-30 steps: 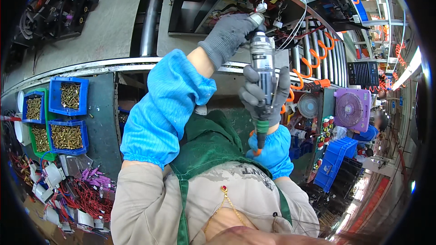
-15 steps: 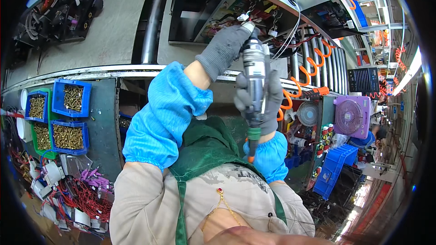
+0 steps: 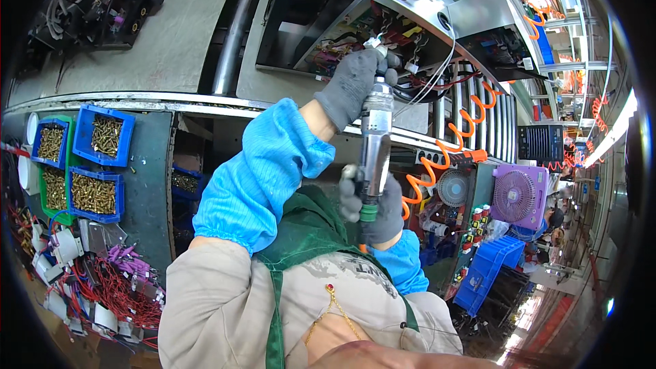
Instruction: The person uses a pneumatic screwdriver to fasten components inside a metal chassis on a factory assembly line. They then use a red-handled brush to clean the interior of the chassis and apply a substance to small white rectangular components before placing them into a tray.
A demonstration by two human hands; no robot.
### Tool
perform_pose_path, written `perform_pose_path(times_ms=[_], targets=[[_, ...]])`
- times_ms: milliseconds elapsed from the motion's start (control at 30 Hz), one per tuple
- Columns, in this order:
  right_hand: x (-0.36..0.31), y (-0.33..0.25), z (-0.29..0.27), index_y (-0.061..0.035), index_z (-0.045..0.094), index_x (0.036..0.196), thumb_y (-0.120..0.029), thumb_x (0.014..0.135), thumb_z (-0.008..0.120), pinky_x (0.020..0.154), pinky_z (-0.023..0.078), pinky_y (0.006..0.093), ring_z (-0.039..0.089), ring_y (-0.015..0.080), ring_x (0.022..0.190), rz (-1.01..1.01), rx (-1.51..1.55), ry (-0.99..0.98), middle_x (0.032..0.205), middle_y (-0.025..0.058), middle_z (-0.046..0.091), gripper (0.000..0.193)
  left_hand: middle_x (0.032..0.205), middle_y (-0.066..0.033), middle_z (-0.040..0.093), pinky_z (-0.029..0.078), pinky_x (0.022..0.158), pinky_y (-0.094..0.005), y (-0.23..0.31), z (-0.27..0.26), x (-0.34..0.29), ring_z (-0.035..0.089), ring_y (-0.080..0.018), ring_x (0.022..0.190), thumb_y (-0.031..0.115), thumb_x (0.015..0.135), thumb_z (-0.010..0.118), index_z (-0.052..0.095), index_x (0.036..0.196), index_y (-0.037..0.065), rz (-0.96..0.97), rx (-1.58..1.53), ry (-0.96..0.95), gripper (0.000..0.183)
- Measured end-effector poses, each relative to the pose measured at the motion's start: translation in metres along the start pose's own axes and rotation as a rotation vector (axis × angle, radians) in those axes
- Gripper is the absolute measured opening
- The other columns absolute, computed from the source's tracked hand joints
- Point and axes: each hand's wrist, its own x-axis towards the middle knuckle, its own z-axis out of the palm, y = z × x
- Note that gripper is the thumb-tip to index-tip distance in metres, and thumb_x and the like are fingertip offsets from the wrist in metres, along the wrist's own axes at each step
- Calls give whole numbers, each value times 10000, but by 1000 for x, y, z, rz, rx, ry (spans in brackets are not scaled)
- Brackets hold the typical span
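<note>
My right hand (image 3: 386, 208), in a grey glove, is wrapped round the body of an air screwdriver (image 3: 376, 133), a silver and black tool with a green ring at its lower end. The tool points away from me. My left hand (image 3: 352, 85), also gloved in grey, curls its fingers round the screwdriver's nose; the bit is hidden there. Just past those fingertips, a white connector (image 3: 374, 42) on wires shows at the open front of a metal cabinet (image 3: 417, 8). Circuit boards and wiring fill the cabinet's inside.
Blue bins of brass-coloured screws (image 3: 98, 191) stand on the left bench. Bundled red wires (image 3: 119, 294) lie below them. A coiled orange air hose (image 3: 454, 140) hangs at the right, near metal rollers (image 3: 495, 109), a purple fan (image 3: 519, 195) and a blue crate (image 3: 488, 273).
The screwdriver and my right hand have drawn back toward my body and slightly left. My left hand has shifted a little right and nearer me, staying at the tool's nose.
</note>
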Motion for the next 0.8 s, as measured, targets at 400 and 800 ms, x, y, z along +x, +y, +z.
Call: perform_pose_path(times_ms=[400,800], targets=[[17,-9,-12,12,501,1214,-405,729,761,631,540,279,645,183,724,-314,-620,167,1001,120,619,691,720,0,589,456,492,-216,-5,1,4,559,-76,587,306,930,517,613,928,84,-79,-124,55,242],[31,-16,40,-6,521,1036,-419,819,616,516,534,297,604,160,631,-308,-485,192,819,69,597,476,718,-34,592,469,517,-252,6,2,-1,570,-109,608,309,943,414,607,949,40,-49,186,65,332]])
